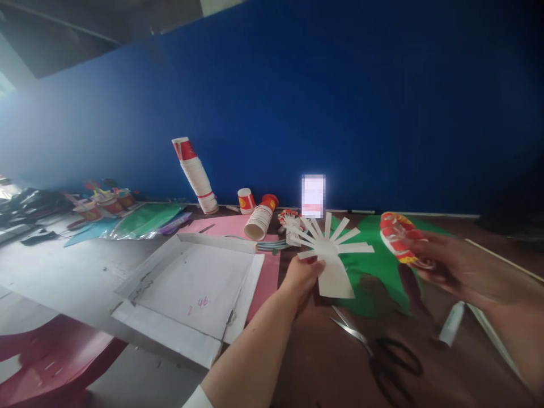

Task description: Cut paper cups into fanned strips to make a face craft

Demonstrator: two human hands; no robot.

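Note:
My left hand [302,276] pinches a white paper cutout [335,273], held upright, with narrow strips fanning out from its top. My right hand [450,266], partly smeared by motion, is closed on a curled red, white and yellow paper piece [395,235] patterned like the cups; its exact shape is unclear. Below the hands, scissors [361,337] with black handles lie with their blades a little apart. Behind the cutout sits another white piece [293,226] with red curled ends. Green paper [369,289] is spread beneath both hands.
A shallow white box [191,289] lies left of my arm. Against the blue wall lean stacked paper cups [198,178]; another stack [259,221] lies beside a single upside-down cup [245,200]. A whitish tube [451,324] lies at right, a red chair [55,362] lower left.

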